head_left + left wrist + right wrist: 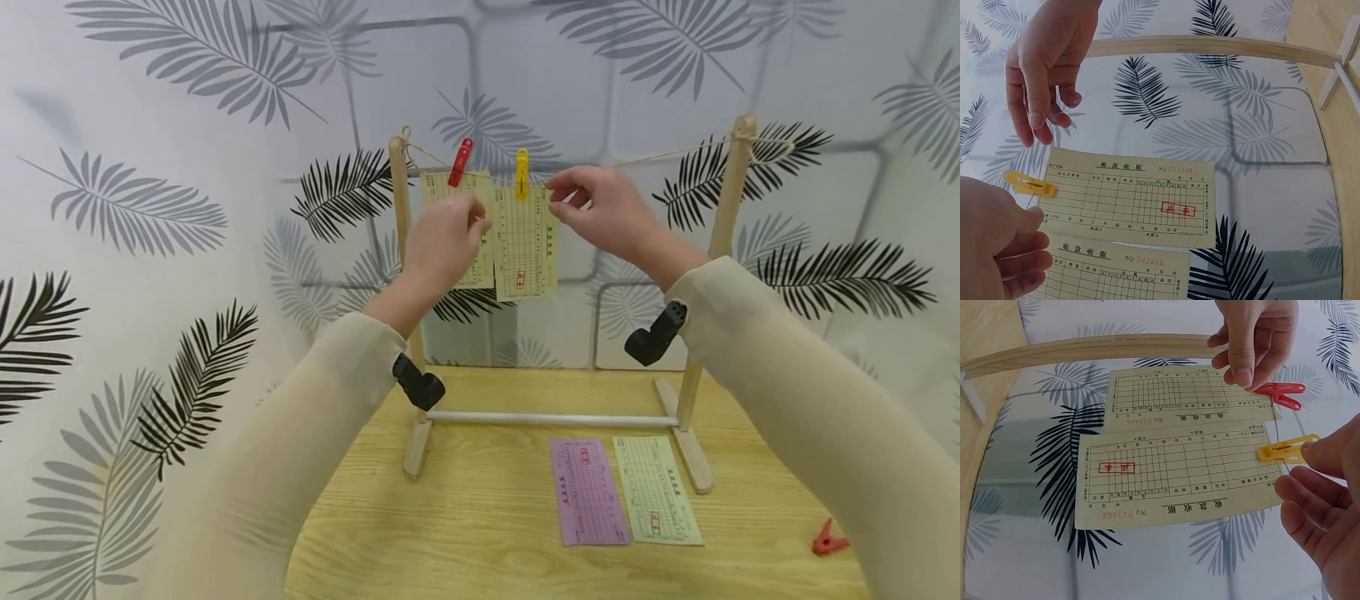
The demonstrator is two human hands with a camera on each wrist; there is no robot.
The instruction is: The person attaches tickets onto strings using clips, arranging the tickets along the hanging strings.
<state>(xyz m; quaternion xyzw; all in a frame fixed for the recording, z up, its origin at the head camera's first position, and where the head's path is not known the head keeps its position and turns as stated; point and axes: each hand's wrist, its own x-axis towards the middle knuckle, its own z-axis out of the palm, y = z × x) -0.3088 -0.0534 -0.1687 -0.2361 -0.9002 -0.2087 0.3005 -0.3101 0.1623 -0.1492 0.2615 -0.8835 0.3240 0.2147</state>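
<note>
A cream receipt slip (527, 242) hangs from the string under a yellow clothespin (522, 173). To its left, a second receipt slip (1166, 394) hangs by a red clothespin (461, 162). My left hand (447, 233) is in front of that second slip, fingers loosely bent; its thumb tip is near the slips' top edge in the left wrist view. My right hand (600, 204) is just right of the yellow clothespin, fingers relaxed and thumb apart, with nothing gripped between them. In the right wrist view its thumb overlaps the clothespin's end.
Wooden posts (726, 196) hold the string, joined low down by a white rod (555, 418). A purple slip (590, 493) and another cream slip (658, 492) lie on the wooden table (450, 533). A red clothespin (828, 540) lies at the right. Leaf-patterned wall covering stands behind.
</note>
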